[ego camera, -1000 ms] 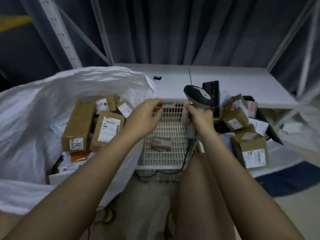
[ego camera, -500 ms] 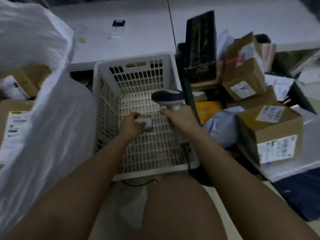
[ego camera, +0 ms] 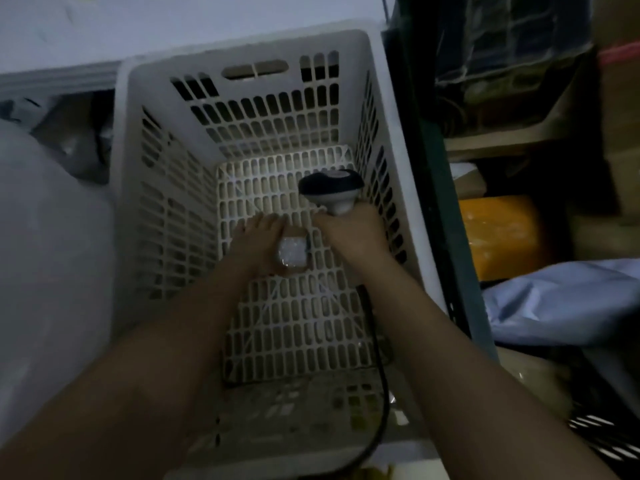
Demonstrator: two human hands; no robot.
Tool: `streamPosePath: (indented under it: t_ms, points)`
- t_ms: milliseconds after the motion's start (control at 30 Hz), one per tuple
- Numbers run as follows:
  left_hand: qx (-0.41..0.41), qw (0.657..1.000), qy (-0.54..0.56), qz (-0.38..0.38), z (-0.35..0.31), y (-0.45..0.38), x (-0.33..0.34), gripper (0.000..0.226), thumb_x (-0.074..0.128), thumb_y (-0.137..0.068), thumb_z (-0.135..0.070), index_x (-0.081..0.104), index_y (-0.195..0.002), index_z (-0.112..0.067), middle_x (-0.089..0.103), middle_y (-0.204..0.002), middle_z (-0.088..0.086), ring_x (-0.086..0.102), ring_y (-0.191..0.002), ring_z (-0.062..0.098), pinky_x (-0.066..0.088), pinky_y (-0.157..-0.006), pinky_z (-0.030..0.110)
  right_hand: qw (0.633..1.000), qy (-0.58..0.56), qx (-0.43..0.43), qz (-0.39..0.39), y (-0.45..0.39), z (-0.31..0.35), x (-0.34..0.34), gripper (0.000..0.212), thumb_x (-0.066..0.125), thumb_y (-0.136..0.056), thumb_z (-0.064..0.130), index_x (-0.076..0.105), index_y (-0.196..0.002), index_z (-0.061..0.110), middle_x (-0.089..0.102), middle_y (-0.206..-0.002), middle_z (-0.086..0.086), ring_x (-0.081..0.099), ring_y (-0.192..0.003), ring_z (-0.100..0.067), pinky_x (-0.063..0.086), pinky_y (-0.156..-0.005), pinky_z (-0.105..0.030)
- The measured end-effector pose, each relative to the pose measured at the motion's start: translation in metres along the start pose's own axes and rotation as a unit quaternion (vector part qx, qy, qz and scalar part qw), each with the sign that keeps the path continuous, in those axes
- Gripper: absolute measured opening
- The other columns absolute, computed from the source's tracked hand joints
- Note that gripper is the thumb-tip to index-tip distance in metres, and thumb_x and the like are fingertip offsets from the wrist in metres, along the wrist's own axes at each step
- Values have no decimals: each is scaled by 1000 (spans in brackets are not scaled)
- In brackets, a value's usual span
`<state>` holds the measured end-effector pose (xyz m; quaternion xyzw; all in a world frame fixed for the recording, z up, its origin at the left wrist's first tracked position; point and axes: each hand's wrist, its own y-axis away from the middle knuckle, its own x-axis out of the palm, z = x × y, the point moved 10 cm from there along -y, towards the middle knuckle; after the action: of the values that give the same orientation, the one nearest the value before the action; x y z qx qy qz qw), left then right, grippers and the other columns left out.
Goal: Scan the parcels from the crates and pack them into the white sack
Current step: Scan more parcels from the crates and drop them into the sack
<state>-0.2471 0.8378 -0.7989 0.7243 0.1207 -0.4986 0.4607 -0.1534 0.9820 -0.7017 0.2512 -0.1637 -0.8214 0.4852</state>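
A white slatted crate point(ego camera: 145, 140) fills the middle of the view. Deep inside it my left hand point(ego camera: 254, 242) grips a small brown parcel point(ego camera: 293, 252) with a white label, just above the crate floor. My right hand point(ego camera: 349, 233) holds a barcode scanner point(ego camera: 330, 190) by its handle, with the dark head pointing away, right beside the parcel. The scanner's black cable point(ego camera: 379, 382) trails down over the crate's near edge. The white sack point(ego camera: 45, 271) bulges at the left; its inside is hidden.
A dark green crate wall point(ego camera: 436, 188) stands right of the white crate. Beyond it lie an orange parcel point(ego camera: 498, 233), a pale blue mailer bag point(ego camera: 561, 299) and cardboard boxes point(ego camera: 519, 133). A white table surface point(ego camera: 173, 22) runs along the top.
The view has dropped and closed in on the white crate. Both hands went from the crate's rim down inside; my left hand picked up the small parcel and the scanner came beside it.
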Motion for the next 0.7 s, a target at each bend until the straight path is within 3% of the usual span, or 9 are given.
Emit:
streamPosePath:
  t_ms: [67,133,233,333,433,533,633,700]
  points:
    - [17,998,-66,-9,-5,6,-3,102,69,-69,-63,23,-146,-15,35,-145,11,38,-128,33,36,-102,47,1000,10,10,3,0,-6,2,39,65,-88,15,41,-58,16,50,-60,-4,48,-54,-14,39,-48,-21]
    - [-12,997,-68,-41,-6,22,-13,95,68,-69,-63,29,-139,-12,43,-133,13,46,-116,34,45,-90,44,1000,23,-2,6,8,-5,3,41,64,-89,14,39,-57,17,47,-57,-4,45,-51,-13,36,-43,-19]
    - [-81,976,179,-92,-3,60,-37,88,71,-63,-62,33,-126,-14,52,-118,11,56,-100,31,51,-80,43,999,19,-24,14,30,7,-1,46,64,-89,11,35,-54,18,42,-49,-1,40,-43,-7,31,-39,-15]
    - [-90,885,428,-159,-10,107,-76,87,70,-53,-72,32,-114,-22,59,-103,4,64,-84,26,56,-72,44,998,14,-61,-1,64,35,-23,42,66,-87,11,38,-56,13,46,-50,-5,43,-46,-13,34,-45,-20]
    - [-70,803,529,-264,-32,173,-133,76,77,-67,-50,26,-117,-25,47,-105,-13,57,-100,16,52,-84,38,991,-14,-128,-46,116,80,-61,27,68,-87,10,49,-68,15,53,-59,-5,50,-50,-8,42,-50,-23]
    - [-9,770,552,-321,-59,243,-182,74,74,-77,-41,20,-126,-26,41,-118,-11,49,-112,12,47,-94,35,969,-122,-184,-107,177,127,-106,15,71,-86,9,58,-83,15,60,-68,7,56,-52,7,46,-52,-13]
    - [51,741,580,-334,-79,309,-224,85,75,-73,-48,18,-134,-33,41,-137,-5,46,-125,13,43,-102,35,955,-217,-178,-98,228,159,-126,12,73,-86,14,64,-82,6,65,-66,-3,59,-51,-7,49,-52,-21]
    - [91,707,601,-362,-85,357,-251,79,75,-78,-35,21,-134,-21,45,-136,-1,51,-117,2,46,-97,23,957,-229,-170,-58,257,172,-122,12,74,-85,17,66,-86,9,70,-77,-5,66,-65,-15,56,-62,-28]
